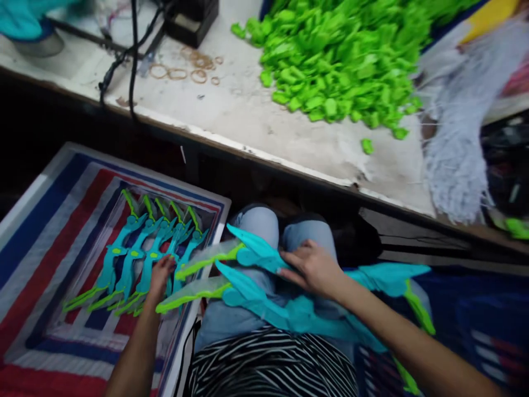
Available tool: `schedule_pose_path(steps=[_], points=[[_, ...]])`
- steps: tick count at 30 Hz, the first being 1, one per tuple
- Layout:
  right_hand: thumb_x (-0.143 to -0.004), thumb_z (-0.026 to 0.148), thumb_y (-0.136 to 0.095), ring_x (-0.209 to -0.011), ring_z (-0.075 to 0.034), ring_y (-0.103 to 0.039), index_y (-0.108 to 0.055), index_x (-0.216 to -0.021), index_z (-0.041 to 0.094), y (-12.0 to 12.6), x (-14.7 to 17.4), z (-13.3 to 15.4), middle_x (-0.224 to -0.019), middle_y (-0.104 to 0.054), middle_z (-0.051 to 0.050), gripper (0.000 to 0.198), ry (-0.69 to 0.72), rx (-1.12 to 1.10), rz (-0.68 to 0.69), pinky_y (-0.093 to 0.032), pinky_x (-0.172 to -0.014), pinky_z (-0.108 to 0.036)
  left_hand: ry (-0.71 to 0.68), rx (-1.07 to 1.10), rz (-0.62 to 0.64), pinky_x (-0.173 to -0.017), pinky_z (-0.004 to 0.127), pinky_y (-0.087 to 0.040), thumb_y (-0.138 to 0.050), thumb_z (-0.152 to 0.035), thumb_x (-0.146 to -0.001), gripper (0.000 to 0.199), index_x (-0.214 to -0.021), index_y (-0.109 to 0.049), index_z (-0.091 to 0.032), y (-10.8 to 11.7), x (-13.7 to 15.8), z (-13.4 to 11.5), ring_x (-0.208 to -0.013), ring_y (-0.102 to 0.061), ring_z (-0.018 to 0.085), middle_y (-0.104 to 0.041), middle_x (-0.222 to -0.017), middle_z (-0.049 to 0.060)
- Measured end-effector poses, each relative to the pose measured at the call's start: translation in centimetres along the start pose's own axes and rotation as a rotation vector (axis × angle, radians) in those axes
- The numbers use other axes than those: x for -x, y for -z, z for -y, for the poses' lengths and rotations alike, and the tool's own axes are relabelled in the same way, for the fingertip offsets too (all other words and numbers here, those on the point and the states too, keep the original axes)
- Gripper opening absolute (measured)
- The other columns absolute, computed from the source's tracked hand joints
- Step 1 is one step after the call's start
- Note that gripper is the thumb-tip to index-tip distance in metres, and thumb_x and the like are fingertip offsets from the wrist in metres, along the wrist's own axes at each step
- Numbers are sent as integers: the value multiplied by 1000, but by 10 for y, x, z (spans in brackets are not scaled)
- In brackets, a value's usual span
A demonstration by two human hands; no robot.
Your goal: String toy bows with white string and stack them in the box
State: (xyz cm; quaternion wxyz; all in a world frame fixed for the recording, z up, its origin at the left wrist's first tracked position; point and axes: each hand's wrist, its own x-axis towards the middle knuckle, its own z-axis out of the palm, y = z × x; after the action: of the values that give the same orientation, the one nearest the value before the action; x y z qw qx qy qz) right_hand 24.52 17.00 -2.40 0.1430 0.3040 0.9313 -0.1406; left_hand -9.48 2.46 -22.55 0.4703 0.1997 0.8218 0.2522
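Observation:
Two long turquoise-and-green plastic pieces with clip-like ends lie across my lap, an upper piece [259, 255] and a lower piece [285, 311]. My right hand [314, 269] is closed over the middle of the upper one, index finger and thumb along its turquoise body. Over on the left, similar pieces [134, 253] lie side by side in a row on a striped, white-rimmed tray [85, 207]. Reaching into that row, my left hand [160, 277] has its fingers pinched at a piece near the right end. Its fingertips are small and partly blurred.
A white worktable [231, 105] runs across the top, its edge above my knees. A heap of small bright green parts [339, 60] covers its back right. Rubber bands [198, 69], a black cable [133, 60] and a bundle of whitish strings [458, 138] are also there.

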Motion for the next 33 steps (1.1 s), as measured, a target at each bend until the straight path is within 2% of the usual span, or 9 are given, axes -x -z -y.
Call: schedule_pose_path(steps=[3,6,8,11,15,18,22,27,33], points=[[-94,52,-37,-70,-19,-55,-68,-102,16,1,-15,-28,-69,-67,-9,48,-13,88,-79,-31,-79,-35,-44,173,-297,-86,38,-52,-48,-31,-85,35,-112,-56,-12,38,23,-39,-97,-65,23,-67,-98,11],[-92,51,-42,-82,-21,-54,-69,-102,19,-1,-25,-44,-78,-69,-9,43,-2,88,-94,-32,-84,-38,-327,275,-494,-91,40,-49,-56,-42,-78,39,-105,-60,-14,53,73,-103,-97,-65,25,-68,-97,9],[-91,51,-45,-87,-22,-53,-70,-99,20,-2,-24,-45,-84,-69,-9,41,28,69,-150,-32,-88,-39,-554,202,-397,-92,41,-49,-54,-46,-80,38,-104,-61,-17,37,113,-146,-97,-64,24,-68,-98,8],[-92,46,-45,-88,-20,-53,-70,-99,19,9,-13,-46,-90,-67,-9,38,35,17,-365,-35,-85,-36,-958,-152,-54,-99,42,-44,-49,-42,-85,32,-106,-62,-21,-22,157,-195,-110,-59,25,-66,-112,10],[-96,30,-37,-91,-22,-52,-67,-103,15,57,-9,-85,-95,-65,-11,34,-288,-37,-752,-37,-82,-34,-1271,-798,184,-108,56,-28,-65,-39,-76,61,-132,-47,-21,-108,164,-223,-133,-36,35,-45,-141,17],[-90,21,-45,-103,-28,-48,-63,-114,10,99,-15,-142,-114,-60,-18,32,-617,-18,-817,-36,-86,-38,-1281,-1107,189,-106,54,-29,-67,-29,-75,76,-142,-34,-15,-144,152,-229,-118,-50,34,-56,-126,19],[-86,13,-47,-102,-27,-50,-67,-104,10,119,-17,-197,-116,-61,-16,27,-597,-8,-518,-36,-87,-35,-1256,-1220,136,-93,44,-39,-65,-23,-76,78,-144,-30,-12,-154,143,-233,-99,-56,29,-63,-105,13],[-89,18,-44,-99,-24,-52,-70,-95,11,110,-9,-195,-106,-67,-14,27,-564,18,-554,-35,-86,-32,-1220,-1197,54,-89,41,-38,-68,-23,-75,76,-143,-35,-12,-163,150,-233,-95,-55,28,-63,-100,12],[-84,27,-46,-73,-18,-60,-72,-78,15,101,7,-183,-77,-70,-6,30,-941,-452,-739,-37,-62,-24,-1178,-1142,34,-92,42,-36,-66,-27,-76,76,-143,-34,-9,-174,165,-230,-94,-55,28,-64,-101,14]])
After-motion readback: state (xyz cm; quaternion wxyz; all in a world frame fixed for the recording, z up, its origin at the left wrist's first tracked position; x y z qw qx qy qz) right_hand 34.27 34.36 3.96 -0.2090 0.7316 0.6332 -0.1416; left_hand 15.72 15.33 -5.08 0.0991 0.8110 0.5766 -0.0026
